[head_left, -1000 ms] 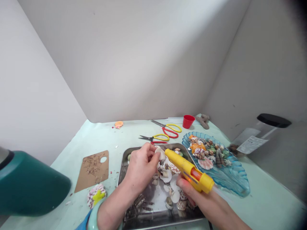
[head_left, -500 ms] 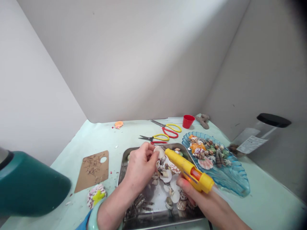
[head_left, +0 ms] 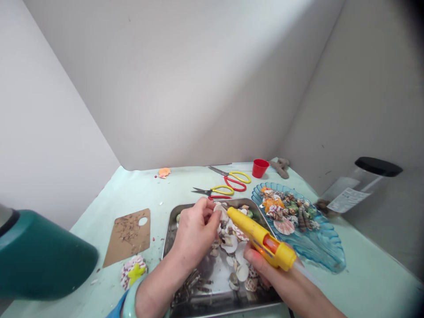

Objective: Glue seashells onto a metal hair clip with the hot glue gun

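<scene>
Over the metal tray (head_left: 225, 305), my left hand (head_left: 198, 227) pinches a pale seashell (head_left: 222, 213) between thumb and fingers. My right hand (head_left: 265, 265) is wrapped round a yellow hot glue gun (head_left: 256, 232), with a clear glue stick poking out of its back end. The gun's nozzle is close against the shell; whether they touch I cannot tell. Beneath both hands lie several loose seashells (head_left: 242, 271), white, brown and patterned, heaped in the tray. My left hand hides part of the tray.
Behind the tray lie two pairs of scissors (head_left: 221, 191), beside a red cup (head_left: 260, 168). A blue shell-shaped dish (head_left: 308, 247) of shells and a clear jar (head_left: 361, 190) stand right. On the left are brown board (head_left: 127, 234), a shell with a yellow star (head_left: 134, 271) and a green object (head_left: 46, 254).
Hardly anything differs. The glue gun's tip has shifted very slightly left, and my left hand has moved a touch right with the shell.
</scene>
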The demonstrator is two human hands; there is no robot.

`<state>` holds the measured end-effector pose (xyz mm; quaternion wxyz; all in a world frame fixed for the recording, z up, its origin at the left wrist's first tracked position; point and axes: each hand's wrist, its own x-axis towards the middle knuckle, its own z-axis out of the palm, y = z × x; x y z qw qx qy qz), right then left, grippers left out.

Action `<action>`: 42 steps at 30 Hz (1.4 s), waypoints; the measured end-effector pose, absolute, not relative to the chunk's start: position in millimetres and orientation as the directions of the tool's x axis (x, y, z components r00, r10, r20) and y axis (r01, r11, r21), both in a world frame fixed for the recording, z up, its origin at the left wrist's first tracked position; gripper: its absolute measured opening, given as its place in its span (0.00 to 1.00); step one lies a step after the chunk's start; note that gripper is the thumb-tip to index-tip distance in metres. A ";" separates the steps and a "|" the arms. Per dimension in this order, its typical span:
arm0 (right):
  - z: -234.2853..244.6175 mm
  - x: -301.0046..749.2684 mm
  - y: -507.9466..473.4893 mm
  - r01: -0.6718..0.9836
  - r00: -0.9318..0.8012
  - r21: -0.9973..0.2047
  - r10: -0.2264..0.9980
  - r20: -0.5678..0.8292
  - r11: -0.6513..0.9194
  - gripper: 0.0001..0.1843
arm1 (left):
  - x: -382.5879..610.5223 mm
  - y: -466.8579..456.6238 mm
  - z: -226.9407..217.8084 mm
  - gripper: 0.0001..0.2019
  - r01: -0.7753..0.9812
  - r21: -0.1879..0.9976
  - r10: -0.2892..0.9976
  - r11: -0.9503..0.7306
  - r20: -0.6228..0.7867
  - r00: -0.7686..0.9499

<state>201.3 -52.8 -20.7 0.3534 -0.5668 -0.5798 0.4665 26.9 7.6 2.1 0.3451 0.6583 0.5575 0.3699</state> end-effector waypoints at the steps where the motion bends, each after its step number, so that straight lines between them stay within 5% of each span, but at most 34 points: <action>1: -20.8 200.8 -53.1 0.328 -0.101 -0.941 0.988 -0.119 -0.079 0.20 | 26.9 7.7 2.1 0.05 0.464 0.876 0.990 -0.131 0.096 0.099; 9: -22.4 197.7 -54.9 0.313 -0.034 -0.945 0.993 -0.109 -0.093 0.19 | 25.6 12.5 -4.4 0.06 0.362 0.931 0.998 -0.038 0.018 0.058; 28: -24.4 201.7 -52.0 0.311 -0.115 -0.946 0.985 -0.127 -0.086 0.20 | 24.9 12.7 -4.3 0.06 0.382 0.914 0.991 -0.133 0.126 0.045; 42: -19.4 199.5 -54.1 0.309 -0.065 -0.947 0.991 -0.114 -0.089 0.20 | 23.6 15.6 -5.4 0.07 0.246 0.969 0.997 -0.029 0.012 0.070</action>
